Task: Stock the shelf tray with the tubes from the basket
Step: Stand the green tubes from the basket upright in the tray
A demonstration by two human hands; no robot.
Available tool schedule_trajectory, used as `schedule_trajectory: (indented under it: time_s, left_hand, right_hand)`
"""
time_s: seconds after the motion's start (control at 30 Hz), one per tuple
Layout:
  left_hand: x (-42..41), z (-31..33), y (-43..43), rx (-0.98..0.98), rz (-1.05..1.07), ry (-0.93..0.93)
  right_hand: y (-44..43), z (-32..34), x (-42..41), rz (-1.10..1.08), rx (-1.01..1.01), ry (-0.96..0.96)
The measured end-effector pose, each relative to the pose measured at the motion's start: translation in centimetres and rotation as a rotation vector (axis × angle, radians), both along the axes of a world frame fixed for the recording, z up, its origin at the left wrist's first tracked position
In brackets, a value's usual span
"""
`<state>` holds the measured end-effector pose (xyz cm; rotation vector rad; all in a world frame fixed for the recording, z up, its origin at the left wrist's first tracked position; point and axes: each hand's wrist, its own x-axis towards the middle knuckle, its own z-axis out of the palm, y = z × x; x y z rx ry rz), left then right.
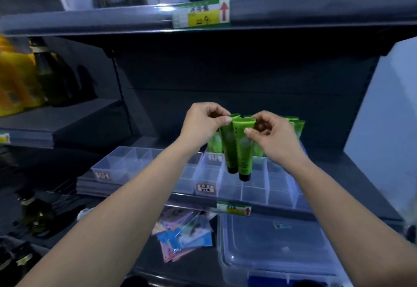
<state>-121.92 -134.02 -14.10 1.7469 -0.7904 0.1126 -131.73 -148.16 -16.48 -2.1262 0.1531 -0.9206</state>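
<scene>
Pastel sachets (182, 234) lie beside a lidded clear box (275, 248); yellow packs (15, 79) stand left.

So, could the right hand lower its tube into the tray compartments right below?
Probably yes: the right hand pinches a green tube hanging cap-down over the clear tray, whose near compartments look empty, with nothing between. The left hand pinches a second tube.

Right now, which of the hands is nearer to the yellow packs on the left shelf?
Left. The left hand pinches the held green tubes well right of the yellow packs; the right hand grips them even farther right.
</scene>
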Motion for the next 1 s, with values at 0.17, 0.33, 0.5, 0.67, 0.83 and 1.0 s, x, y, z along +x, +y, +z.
schedule_trajectory:
  time_s: [0.17, 0.33, 0.5, 0.67, 0.83, 1.0]
  left_hand:
    - [-1.2, 0.8, -6.3, -0.016, -0.048, -0.019]
    - [-2.1, 1.7, -12.0, 0.014, -0.078, -0.075]
    - [-2.5, 2.6, -16.4, 0.099, -0.076, -0.16]
    - [-2.3, 2.7, -19.8, 0.257, -0.054, -0.225]
    - [-1.6, 1.7, -21.8, 0.402, -0.053, -0.28]
    - [-0.7, 0.7, -23.4, 0.505, -0.035, -0.296]
  right_hand:
    - [-5.7, 1.5, -2.0, -0.116, 0.003, -0.008]
    - [-10.3, 2.3, -3.6, -0.167, 0.031, -0.019]
    - [-14.2, 1.5, -4.6, -0.199, 0.08, -0.015]
    - [-16.8, 0.1, -4.7, -0.243, 0.138, -0.034]
    - [-17.4, -1.4, -4.0, -0.26, 0.161, -0.071]
    - [-18.5, -2.7, -3.0, -0.26, 0.183, -0.022]
